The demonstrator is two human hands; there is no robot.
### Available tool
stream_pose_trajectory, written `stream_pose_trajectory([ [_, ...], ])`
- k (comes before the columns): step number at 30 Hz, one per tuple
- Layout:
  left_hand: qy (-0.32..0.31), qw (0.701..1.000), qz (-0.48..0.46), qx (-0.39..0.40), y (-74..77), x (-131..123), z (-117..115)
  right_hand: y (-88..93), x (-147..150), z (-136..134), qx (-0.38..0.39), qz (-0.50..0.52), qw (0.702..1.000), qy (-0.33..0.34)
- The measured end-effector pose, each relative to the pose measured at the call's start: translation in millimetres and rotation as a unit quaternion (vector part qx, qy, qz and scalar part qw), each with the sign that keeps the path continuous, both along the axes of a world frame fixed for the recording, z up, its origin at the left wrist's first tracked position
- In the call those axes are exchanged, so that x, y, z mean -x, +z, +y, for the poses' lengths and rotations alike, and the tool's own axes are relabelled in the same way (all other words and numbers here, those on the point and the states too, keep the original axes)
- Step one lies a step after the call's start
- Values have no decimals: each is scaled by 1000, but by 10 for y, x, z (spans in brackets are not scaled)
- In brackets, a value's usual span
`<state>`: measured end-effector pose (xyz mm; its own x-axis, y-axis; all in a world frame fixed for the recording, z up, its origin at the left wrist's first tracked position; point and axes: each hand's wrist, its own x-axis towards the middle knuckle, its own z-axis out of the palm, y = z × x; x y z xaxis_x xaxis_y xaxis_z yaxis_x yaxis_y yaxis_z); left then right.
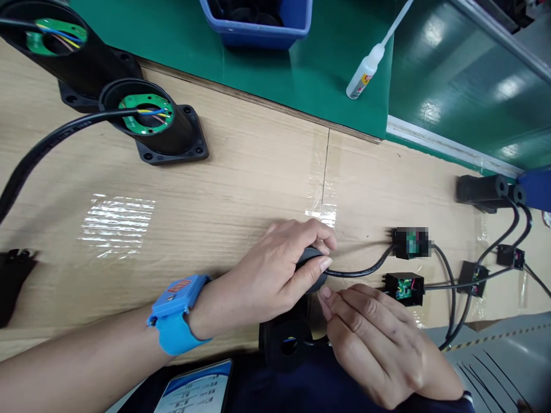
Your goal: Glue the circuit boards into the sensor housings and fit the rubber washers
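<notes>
My left hand [275, 264], with a blue strap [175, 312] on its wrist, is closed around a black rounded part [316, 284]. A black cable [361, 273] runs from this part to a small open black box [411, 243] with a circuit board inside. Just below and to the right, my right hand [379, 338] has its fingers pinched together close to the part. Whatever is between those fingertips is hidden. Under both hands, near my body, is a black housing [275, 338] with coloured wires showing in its hole.
Two black tubular housings [172, 135] with green boards and cables stand at the upper left. More open boxes [404, 288] joined by cables lie to the right. A blue bin [260, 31] and a white bottle [364, 74] are on the green surface [336, 57] behind.
</notes>
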<state>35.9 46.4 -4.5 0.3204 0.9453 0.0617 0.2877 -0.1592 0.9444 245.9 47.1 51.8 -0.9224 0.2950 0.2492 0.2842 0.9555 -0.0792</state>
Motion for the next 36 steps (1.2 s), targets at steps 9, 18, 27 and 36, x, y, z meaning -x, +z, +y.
stream_pose_trajectory([
  [9, 2, 1000, 1, -5, 4, -5, 0, 0, 10, 21, 13, 9, 1000, 4],
  [18, -2, 1000, 1, 2, 21, 6, 5, 4, -2, 28, 28, -7, 1000, 4],
  [27, -6, 1000, 2, 10, 35, 9, 15, 6, 38, 43, 5, -7, 1000, -1],
  [36, -2, 1000, 6, 7, 42, 1, 11, -10, 29, 47, 8, 3, 1000, 23],
])
